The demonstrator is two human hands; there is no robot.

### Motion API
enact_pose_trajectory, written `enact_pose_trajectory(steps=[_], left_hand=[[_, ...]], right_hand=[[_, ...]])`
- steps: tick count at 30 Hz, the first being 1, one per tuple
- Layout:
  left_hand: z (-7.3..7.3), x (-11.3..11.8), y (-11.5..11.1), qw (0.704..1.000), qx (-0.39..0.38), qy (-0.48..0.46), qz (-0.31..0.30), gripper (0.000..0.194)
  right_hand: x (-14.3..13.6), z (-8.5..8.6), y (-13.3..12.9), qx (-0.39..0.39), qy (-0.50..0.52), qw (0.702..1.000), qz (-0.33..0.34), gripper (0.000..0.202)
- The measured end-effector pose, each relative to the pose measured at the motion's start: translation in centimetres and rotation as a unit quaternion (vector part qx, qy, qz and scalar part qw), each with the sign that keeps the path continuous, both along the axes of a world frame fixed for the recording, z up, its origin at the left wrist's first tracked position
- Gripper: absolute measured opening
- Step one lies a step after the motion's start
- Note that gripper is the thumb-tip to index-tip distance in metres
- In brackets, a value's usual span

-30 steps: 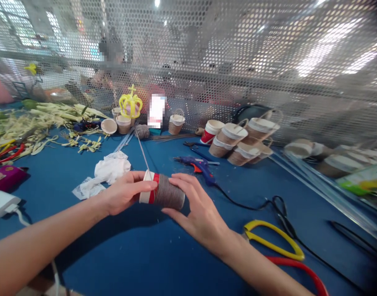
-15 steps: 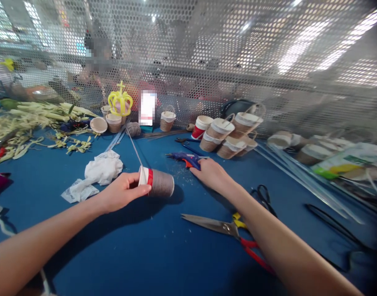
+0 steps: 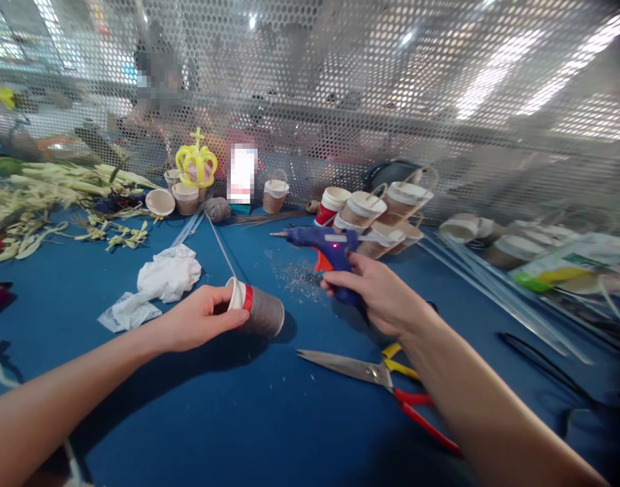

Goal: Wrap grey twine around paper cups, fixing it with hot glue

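My left hand (image 3: 201, 316) grips a paper cup (image 3: 264, 312) by its white rim, tilted on its side just over the table. Grey yarn wraps most of the cup, and a red band shows near the rim. A strand runs from the cup back to a ball of grey yarn (image 3: 217, 210). My right hand (image 3: 378, 287) is closed round the handle of a blue glue gun (image 3: 323, 238) with an orange trigger and a lit red light. Its nozzle points left, raised above the table. Below my right wrist lie scissors (image 3: 348, 367) with red and yellow handles.
Crumpled white cloth (image 3: 168, 274) lies left of the cup. Wrapped cups with handles (image 3: 361, 210) are stacked behind the glue gun. Clear glue sticks (image 3: 507, 294) lie at right. Dried plant strips (image 3: 61, 182) cover the back left. A perforated metal panel (image 3: 310, 101) borders the table.
My right hand has lifted the glue gun off the table and turned it upright, nozzle to the left. The cup in my left hand has tilted slightly, its base lower.
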State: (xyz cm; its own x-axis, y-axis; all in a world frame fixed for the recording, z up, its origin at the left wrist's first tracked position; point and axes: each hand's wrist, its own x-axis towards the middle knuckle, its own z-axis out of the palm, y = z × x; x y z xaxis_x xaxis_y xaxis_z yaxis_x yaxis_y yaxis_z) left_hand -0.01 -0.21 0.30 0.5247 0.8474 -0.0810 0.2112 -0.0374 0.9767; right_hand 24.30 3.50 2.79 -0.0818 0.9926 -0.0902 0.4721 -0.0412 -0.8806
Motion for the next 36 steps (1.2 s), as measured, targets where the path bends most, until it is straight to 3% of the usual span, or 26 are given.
enact_pose_trajectory(steps=[3, 10, 17, 21, 36], left_hand=[[-0.2, 0.1, 0.1, 0.999, -0.028, -0.021, 0.006, 0.024], [-0.4, 0.0, 0.4, 0.993, -0.085, -0.042, 0.076, 0.026], [-0.4, 0.2, 0.4, 0.988, -0.099, -0.048, 0.107, 0.024], [-0.4, 0.3, 0.4, 0.988, -0.092, -0.059, 0.113, 0.027], [-0.5, 0.4, 0.3, 0.986, -0.095, -0.056, 0.128, 0.026]], right_hand=[[-0.5, 0.8, -2.3, -0.057, 0.046, 0.997, 0.025, 0.021], [-1.7, 1.6, -5.3, -0.003, -0.071, 0.992, 0.107, 0.018], [-2.4, 0.5, -5.9, 0.07, -0.181, 0.969, 0.151, 0.014], [-2.8, 0.5, -6.1, 0.12, -0.173, 0.962, 0.171, 0.011], [-2.6, 0.4, -6.8, 0.171, -0.2, 0.943, 0.202, 0.004]])
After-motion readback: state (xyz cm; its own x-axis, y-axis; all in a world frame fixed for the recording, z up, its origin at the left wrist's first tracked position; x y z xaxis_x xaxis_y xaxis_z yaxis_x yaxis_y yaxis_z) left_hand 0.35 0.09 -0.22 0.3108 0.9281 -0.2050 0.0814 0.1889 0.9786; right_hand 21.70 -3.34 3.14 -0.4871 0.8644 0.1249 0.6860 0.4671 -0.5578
